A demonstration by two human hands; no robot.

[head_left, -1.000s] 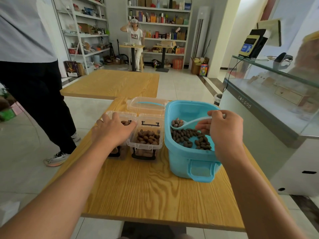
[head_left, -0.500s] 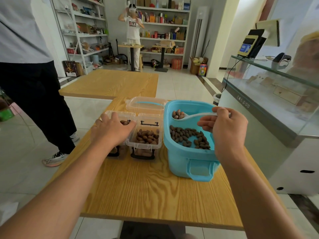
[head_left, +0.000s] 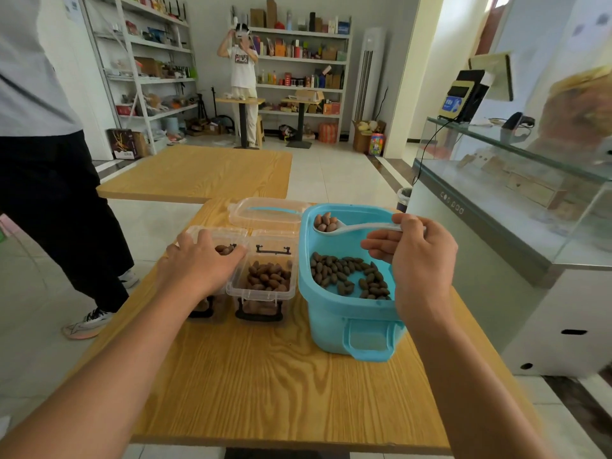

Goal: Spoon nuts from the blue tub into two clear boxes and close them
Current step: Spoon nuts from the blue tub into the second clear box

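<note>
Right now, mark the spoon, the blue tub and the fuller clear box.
spoon [head_left: 326, 223], head view, on the bowl holding nuts.
blue tub [head_left: 331, 309], head view, on its near outer wall.
fuller clear box [head_left: 261, 293], head view, on its near clear rim.

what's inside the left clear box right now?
A few brown nuts show in the left clear box past the fingers. The left hand rests over most of its opening, so how full it is cannot be seen.

white tiled floor, stocked shelves, glass counter at right.
</note>
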